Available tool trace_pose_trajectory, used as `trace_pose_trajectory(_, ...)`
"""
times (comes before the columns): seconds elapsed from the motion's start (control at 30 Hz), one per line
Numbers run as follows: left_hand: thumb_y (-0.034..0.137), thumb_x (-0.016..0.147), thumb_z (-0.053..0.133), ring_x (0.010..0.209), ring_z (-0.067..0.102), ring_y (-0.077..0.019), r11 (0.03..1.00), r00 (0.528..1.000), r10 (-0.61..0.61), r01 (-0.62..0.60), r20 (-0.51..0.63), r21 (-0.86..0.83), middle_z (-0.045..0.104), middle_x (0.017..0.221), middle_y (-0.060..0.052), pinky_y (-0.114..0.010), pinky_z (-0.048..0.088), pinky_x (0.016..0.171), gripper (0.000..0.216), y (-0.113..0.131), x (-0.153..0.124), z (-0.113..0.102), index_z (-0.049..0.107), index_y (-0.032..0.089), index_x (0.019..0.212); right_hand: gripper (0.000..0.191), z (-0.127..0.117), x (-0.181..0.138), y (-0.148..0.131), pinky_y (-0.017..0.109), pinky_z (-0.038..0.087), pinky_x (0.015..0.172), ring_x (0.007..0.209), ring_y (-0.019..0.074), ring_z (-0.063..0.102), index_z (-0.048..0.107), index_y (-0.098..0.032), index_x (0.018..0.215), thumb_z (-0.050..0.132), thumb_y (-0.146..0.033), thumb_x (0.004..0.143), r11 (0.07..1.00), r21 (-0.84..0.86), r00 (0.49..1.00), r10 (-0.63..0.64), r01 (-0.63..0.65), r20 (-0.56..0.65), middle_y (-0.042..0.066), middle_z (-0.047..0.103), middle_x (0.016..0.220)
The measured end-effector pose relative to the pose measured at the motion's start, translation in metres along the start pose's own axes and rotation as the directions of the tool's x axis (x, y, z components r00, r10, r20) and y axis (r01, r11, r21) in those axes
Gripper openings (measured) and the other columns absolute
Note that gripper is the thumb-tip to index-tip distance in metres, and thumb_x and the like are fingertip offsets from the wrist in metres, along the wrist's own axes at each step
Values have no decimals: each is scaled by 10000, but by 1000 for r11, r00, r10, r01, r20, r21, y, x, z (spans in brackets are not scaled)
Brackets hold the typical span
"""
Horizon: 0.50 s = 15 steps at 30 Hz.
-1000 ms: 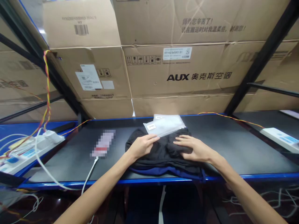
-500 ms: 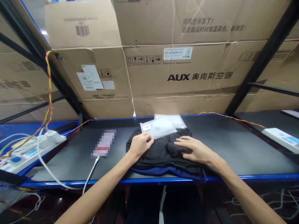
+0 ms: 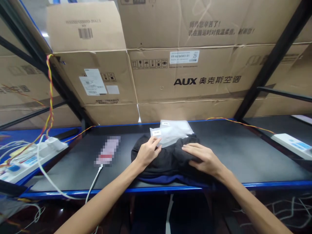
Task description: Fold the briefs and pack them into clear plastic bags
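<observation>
A bundle of black clothing (image 3: 165, 161) lies at the front of the dark tabletop, with blue cloth (image 3: 165, 179) showing below it. Two frosted plastic bags (image 3: 179, 126) with small white labels overlap on its back part. My left hand (image 3: 149, 152) rests on the cloth, thumb and fingers apart, fingertips against the near left corner of the front bag. On the other side, my right hand (image 3: 204, 159) grips a raised fold of the black clothing, fingers over the top and thumb lower down. The fold covers part of the front bag's near right edge.
A phone-like blurred object (image 3: 107, 151) on a white cable lies at left. Power strips stand at the far left (image 3: 31, 162) and the right (image 3: 293, 143). Large cardboard (image 3: 207, 97) closes off the back, between black metal posts (image 3: 270, 61).
The fold under my right hand has risen and moved back over the front bag's edge. That bag has shifted slightly right, and my left fingers have straightened a little.
</observation>
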<state>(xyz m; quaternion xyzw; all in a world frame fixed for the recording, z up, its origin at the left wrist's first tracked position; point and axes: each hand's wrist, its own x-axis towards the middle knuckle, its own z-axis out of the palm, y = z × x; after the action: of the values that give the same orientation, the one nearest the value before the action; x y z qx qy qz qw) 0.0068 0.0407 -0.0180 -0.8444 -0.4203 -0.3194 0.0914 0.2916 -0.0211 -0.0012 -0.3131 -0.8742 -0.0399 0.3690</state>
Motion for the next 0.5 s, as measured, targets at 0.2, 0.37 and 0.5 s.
trace_pose_trajectory(0.2, 245, 896, 612, 797, 677, -171, 999, 998, -34, 32, 44, 33, 643, 1083, -70, -241, 560, 658, 335, 4, 1, -1, 600, 189, 1226, 565, -2, 5, -11, 434, 556, 946, 1135, 262, 629, 522, -228, 1383, 621, -146, 833, 992, -118, 993, -67, 55, -96, 99, 684, 1225)
trace_pose_trajectory(0.37, 226, 903, 596, 757, 675, -169, 998, 997, -38, 34, 64, 56, 639, 1084, -83, -253, 568, 654, 337, 5, 2, -1, 592, 177, 1237, 568, -5, 0, -14, 437, 564, 916, 1099, 273, 646, 526, -213, 1381, 634, -157, 826, 983, -178, 987, -68, 41, -145, 112, 701, 1189)
trace_pose_trajectory(0.5, 216, 909, 579, 831, 682, -189, 1000, 998, 20, -19, 66, -5, 638, 1082, -91, -265, 578, 696, 348, 5, 1, 1, 582, 167, 1254, 537, 3, 5, -17, 437, 528, 976, 1176, 270, 604, 540, -211, 1368, 630, -196, 838, 987, -110, 992, -122, 117, -34, 109, 675, 1247)
